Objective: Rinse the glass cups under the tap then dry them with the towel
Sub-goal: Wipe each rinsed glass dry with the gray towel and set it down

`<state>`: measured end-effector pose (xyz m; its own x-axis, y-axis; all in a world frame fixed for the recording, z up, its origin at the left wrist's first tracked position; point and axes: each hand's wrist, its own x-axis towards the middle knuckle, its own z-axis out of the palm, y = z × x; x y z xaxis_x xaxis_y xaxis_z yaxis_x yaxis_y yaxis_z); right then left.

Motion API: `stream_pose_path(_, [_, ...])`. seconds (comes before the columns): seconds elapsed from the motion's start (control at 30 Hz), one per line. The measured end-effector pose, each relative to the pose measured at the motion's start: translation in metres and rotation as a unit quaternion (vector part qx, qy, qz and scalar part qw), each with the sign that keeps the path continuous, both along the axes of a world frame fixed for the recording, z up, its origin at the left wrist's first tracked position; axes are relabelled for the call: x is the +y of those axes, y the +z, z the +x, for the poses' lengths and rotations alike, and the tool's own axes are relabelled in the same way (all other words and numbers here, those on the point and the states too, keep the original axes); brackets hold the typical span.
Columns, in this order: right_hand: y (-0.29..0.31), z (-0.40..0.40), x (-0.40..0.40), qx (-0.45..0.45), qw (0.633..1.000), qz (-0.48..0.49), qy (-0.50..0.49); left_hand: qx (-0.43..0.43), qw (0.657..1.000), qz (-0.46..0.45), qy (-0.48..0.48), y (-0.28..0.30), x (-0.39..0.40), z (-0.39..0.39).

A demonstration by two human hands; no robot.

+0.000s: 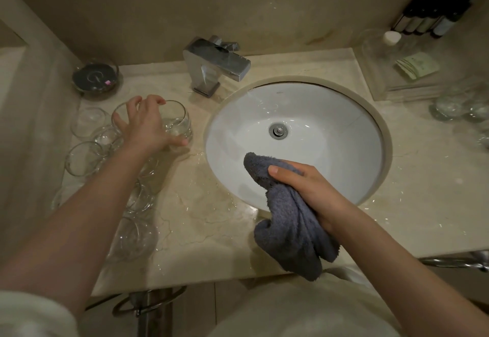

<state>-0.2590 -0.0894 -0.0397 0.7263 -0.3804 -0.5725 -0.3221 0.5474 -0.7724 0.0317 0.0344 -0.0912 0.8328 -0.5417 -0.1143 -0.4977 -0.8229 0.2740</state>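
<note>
My left hand (148, 124) is spread over the rim of a clear round glass cup (177, 122) that stands on the marble counter left of the sink, fingers gripping it. Several more glass cups (84, 159) crowd the counter's left side, some under my forearm. Over the near edge of the white basin (330, 114), my right hand (307, 185) is shut on a bunched dark blue-grey towel (291, 236) that hangs down. The chrome tap (219, 61) stands behind the basin's left side; no water stream is visible.
Water puddles lie on the counter (211, 204) between the cups and the sink. A glass bowl with a dark lid (95, 77) sits at the back left. At the right are a clear tray with toiletries (412, 66), dark bottles (428, 18) and more glassware (460, 106).
</note>
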Motion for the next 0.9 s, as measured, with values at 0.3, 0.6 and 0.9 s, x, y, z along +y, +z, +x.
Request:
stream_pose_path(0.3, [-0.005,-0.013,-0.019,0.012,0.998,0.007,-0.066,0.019,0.990,-0.134,-0.047,0.031,-0.022,-0.034])
stream_pose_path(0.6, [0.000,-0.069,-0.077,0.015,0.982,0.019,-0.187,0.177,0.942,-0.247,-0.140,0.037,-0.122,-0.132])
stream_pose_path(0.9, [0.007,-0.173,-0.155,0.008,0.947,0.024,-0.321,0.261,0.920,-0.201,-0.214,0.018,-0.246,-0.228])
